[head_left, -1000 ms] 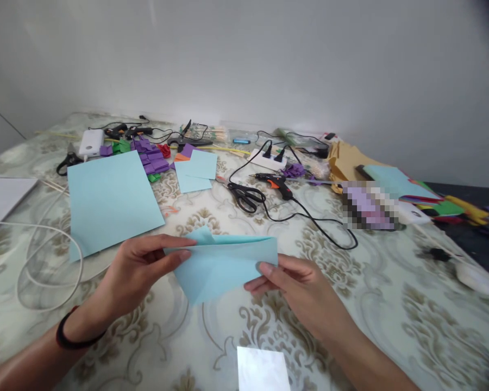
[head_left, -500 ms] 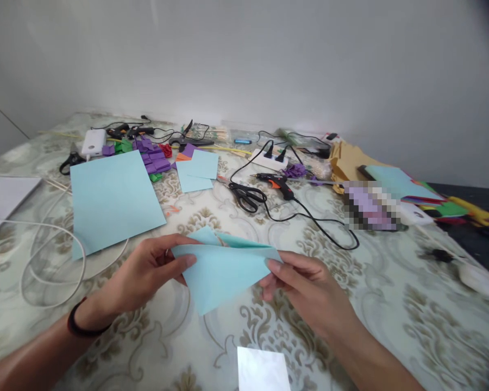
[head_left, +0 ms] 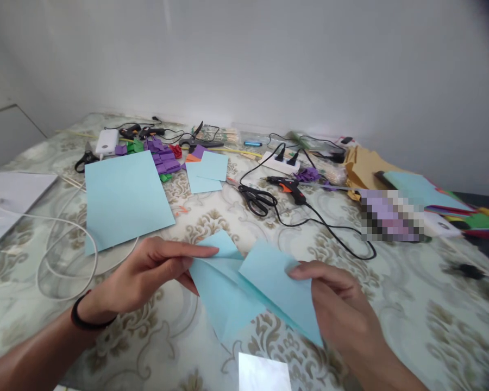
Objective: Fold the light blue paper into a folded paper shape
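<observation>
Left hand (head_left: 140, 274) clamped on upper-left edge of folded blue paper (head_left: 224, 296), right hand (head_left: 344, 304) pinching right-hand panel (head_left: 283, 282) — paper up over table (head_left: 179, 347) between both, opposite holds probably letting layers spread. Scissors (head_left: 256, 202) and glue gun (head_left: 287, 188) lie beyond — perhaps parked there to leave hands room. No brand, label or writing readable.

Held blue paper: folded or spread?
Folded, not pressed flat: the paper shows creases on its left part, and the right flap overlaps the rest.
</observation>
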A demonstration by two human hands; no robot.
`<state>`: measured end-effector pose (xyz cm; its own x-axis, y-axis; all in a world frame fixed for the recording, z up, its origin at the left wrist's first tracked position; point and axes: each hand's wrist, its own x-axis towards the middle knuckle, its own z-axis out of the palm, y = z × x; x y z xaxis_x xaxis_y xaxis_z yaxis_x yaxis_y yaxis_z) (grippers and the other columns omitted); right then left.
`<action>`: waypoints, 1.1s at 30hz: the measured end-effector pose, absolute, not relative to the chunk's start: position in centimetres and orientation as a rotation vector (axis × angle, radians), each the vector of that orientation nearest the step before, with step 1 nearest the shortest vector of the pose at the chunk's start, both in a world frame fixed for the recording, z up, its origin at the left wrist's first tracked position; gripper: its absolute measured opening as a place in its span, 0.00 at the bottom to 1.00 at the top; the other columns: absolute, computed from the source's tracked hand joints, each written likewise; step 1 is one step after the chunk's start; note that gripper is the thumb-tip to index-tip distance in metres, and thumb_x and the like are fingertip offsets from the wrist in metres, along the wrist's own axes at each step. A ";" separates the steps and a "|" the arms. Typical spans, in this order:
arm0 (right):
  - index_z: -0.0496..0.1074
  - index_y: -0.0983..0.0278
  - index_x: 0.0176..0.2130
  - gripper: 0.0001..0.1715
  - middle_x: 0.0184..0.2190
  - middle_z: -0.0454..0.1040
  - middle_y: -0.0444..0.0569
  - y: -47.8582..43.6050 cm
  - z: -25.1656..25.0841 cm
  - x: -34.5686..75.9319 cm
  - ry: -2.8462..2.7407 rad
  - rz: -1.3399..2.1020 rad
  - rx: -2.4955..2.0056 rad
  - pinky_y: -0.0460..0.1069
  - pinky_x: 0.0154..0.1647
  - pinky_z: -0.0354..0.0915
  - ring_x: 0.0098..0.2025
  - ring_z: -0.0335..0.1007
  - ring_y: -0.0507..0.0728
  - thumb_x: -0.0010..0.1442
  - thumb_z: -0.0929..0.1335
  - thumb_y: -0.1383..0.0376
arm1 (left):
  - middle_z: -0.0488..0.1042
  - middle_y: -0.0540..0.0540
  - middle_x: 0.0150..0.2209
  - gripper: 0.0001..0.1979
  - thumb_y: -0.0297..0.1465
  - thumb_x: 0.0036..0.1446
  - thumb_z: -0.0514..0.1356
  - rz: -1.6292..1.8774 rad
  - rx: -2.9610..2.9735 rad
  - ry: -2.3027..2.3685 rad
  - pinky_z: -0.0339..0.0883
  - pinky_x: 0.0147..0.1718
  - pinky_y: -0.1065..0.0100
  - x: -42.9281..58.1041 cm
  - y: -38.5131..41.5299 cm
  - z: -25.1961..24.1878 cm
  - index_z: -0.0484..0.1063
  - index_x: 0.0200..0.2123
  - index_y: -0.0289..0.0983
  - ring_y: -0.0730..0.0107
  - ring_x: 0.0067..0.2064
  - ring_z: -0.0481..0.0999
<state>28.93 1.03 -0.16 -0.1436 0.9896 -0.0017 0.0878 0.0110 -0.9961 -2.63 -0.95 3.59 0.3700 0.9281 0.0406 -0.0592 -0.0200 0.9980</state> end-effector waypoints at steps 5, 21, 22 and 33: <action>0.86 0.54 0.36 0.11 0.30 0.82 0.48 0.8 -0.8 30.0 -1.438 1.246 -1.154 0.49 0.18 0.57 0.19 0.63 0.52 0.63 0.72 0.56 | 0.87 0.46 0.40 0.15 0.29 0.71 0.59 1.026 1.499 0.847 0.81 0.37 0.75 -2.9 -0.8 3.6 0.82 0.54 0.49 0.69 0.36 0.87; 0.83 0.57 0.33 0.08 0.26 0.79 0.45 1.2 0.1 28.1 -1.424 1.033 -1.251 0.43 0.26 0.72 0.25 0.73 0.52 0.52 0.81 0.60 | 0.84 0.46 0.45 0.20 0.26 0.60 0.68 0.966 1.730 1.041 0.79 0.41 0.71 -2.6 -1.4 3.7 0.80 0.55 0.45 0.67 0.42 0.84; 0.83 0.56 0.37 0.11 0.25 0.78 0.43 1.1 0.1 28.0 -1.369 1.078 -1.248 0.43 0.25 0.71 0.24 0.71 0.51 0.52 0.81 0.60 | 0.84 0.46 0.44 0.20 0.26 0.60 0.68 0.952 1.724 1.054 0.79 0.41 0.71 -2.5 -1.4 3.6 0.80 0.55 0.45 0.67 0.41 0.84; 0.77 0.54 0.54 0.25 0.30 0.80 0.43 1.0 0.1 28.0 -1.223 1.321 -1.214 0.46 0.33 0.75 0.30 0.76 0.54 0.58 0.78 0.55 | 0.84 0.48 0.39 0.08 0.27 0.69 0.61 1.018 1.482 0.987 0.81 0.39 0.73 -2.2 -1.4 3.9 0.79 0.48 0.40 0.69 0.38 0.87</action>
